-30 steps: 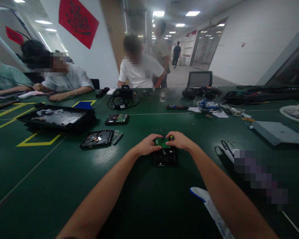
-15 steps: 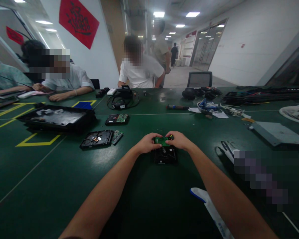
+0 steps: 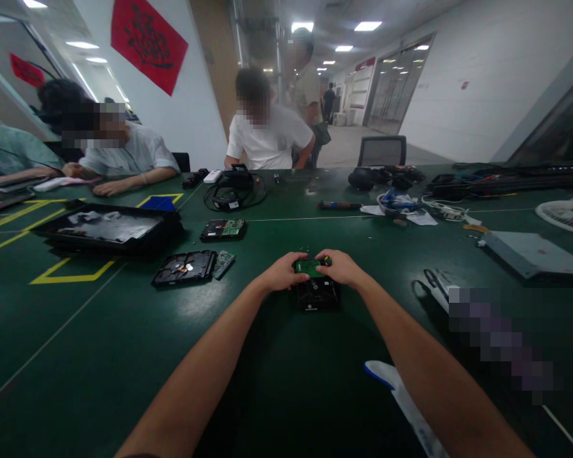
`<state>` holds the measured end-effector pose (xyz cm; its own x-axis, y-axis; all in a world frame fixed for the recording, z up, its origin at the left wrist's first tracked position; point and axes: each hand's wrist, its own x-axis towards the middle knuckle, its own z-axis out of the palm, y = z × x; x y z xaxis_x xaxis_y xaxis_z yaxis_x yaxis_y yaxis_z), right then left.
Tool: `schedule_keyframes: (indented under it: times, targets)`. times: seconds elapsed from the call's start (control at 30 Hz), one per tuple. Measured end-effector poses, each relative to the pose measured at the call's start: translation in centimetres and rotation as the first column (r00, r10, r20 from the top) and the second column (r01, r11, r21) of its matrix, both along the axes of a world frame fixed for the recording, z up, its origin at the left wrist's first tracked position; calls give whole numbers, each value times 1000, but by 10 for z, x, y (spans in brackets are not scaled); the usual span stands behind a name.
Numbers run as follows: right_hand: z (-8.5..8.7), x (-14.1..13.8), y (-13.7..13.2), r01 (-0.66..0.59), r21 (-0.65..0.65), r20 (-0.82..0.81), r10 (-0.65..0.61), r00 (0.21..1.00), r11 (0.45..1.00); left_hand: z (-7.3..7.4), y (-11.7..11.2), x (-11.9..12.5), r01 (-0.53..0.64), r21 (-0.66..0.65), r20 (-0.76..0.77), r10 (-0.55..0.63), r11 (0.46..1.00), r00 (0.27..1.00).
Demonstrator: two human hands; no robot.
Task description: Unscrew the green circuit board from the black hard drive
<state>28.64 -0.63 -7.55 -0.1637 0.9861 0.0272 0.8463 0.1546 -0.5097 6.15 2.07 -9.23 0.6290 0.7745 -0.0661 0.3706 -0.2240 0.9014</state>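
In front of me a black hard drive (image 3: 318, 296) lies on the green table. A green circuit board (image 3: 308, 267) is at its far end; whether it is still touching the drive I cannot tell. My left hand (image 3: 285, 272) pinches the board's left side between thumb and fingers. My right hand (image 3: 340, 267) is closed at the board's right side, thumb and fingertips on it. Beside those fingers sticks out a small black-and-yellow end (image 3: 328, 261), seemingly a screwdriver's, mostly hidden by the hand. Tiny loose bits, perhaps screws, lie just beyond the board.
To the left lie an opened drive (image 3: 184, 268) with a loose board (image 3: 224, 264), another drive (image 3: 223, 229) and a black tray (image 3: 109, 226). A grey metal case (image 3: 535, 254) and cables (image 3: 398, 202) are on the right. A white-and-blue object (image 3: 405, 394) lies near my right forearm. People sit opposite.
Both hands stay at the circuit board with almost no movement. The board looks slightly shifted and more level. In the background, a standing person has turned.
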Motion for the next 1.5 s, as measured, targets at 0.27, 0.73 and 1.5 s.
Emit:
schedule_keyframes:
  times: [0.27, 0.73, 1.5]
  targets:
    - [1, 2, 0, -21, 2, -2, 21, 1000, 1000, -3, 3, -2, 1, 27, 18, -2, 1000, 1000]
    - [5, 3, 3, -20, -1, -10, 20, 1000, 1000, -12, 6, 3, -45, 45, 59, 43, 998, 997]
    - [1, 5, 5, -10, 8, -45, 10, 999, 1000, -8, 5, 2, 8, 7, 99, -8, 1000, 995]
